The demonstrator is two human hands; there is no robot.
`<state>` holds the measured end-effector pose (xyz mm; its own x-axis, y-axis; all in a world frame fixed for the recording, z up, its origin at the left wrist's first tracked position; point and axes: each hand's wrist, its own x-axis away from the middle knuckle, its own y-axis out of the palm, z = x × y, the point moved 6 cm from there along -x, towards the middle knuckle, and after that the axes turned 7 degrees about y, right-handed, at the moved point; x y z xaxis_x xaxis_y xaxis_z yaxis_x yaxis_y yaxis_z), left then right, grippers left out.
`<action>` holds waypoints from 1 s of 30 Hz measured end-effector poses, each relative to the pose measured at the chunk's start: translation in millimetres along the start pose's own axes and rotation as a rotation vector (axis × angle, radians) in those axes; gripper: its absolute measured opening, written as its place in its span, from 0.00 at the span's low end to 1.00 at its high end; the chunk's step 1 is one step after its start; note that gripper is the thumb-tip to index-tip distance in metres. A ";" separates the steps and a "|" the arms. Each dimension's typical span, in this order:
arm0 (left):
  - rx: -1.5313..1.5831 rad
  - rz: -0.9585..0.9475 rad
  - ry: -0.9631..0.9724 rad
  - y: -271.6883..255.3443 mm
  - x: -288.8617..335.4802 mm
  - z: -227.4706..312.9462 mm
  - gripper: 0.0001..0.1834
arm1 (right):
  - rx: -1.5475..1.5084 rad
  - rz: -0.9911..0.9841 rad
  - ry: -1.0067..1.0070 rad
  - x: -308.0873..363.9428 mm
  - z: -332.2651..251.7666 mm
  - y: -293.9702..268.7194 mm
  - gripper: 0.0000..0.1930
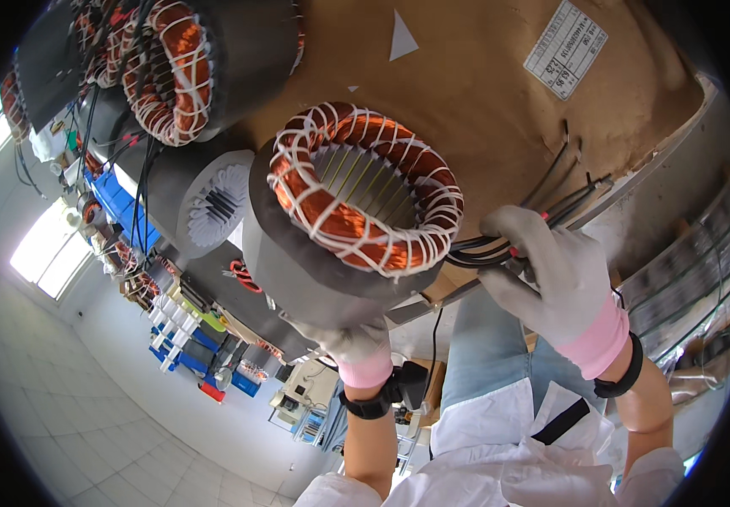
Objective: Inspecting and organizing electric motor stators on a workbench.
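A motor stator (pixel 331 279) with a grey core sits tilted in front of me. Its copper winding ring (pixel 365 241) is laced with white cord, and yellowish strips line the bore. My left hand (pixel 352 340), in a white and pink glove, grips the near lower side of the core; the stator hides part of its fingers. From the right side of the winding runs a bundle of black lead wires (pixel 470 253) with red marks. My right hand (pixel 555 266), gloved alike, is closed around these wires, whose loose ends fan out beyond the fingers.
Brown cardboard (pixel 466 127) with a white label (pixel 566 49) lies under and behind the stator. Another wound stator (pixel 180 76) with hanging black leads stands at upper left. A white fringed disc (pixel 217 203) and red-handled scissors (pixel 245 276) lie left of the core.
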<state>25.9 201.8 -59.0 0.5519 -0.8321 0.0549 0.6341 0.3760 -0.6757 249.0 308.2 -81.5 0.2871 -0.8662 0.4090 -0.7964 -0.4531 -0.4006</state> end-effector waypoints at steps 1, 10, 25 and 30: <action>0.344 0.077 -0.225 1.2 2.3 -14.9 0.35 | 0.005 -0.022 0.023 -3.1 -3.9 0.5 0.17; -0.446 -0.085 0.198 5.7 17.3 6.8 0.32 | 0.063 -0.077 0.048 25.6 9.5 4.0 0.10; 0.459 0.061 -0.608 -11.1 20.8 21.7 0.28 | -0.367 -0.141 -0.049 68.8 3.9 6.0 0.11; 0.777 0.092 -0.416 7.7 -1.3 34.4 0.25 | -0.306 -0.194 0.046 28.8 -7.3 -16.9 0.17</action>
<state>48.6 219.8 -39.0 0.6753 -0.6261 0.3899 0.6826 0.7307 -0.0089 266.8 292.5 -57.0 0.4296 -0.7568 0.4927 -0.8539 -0.5180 -0.0511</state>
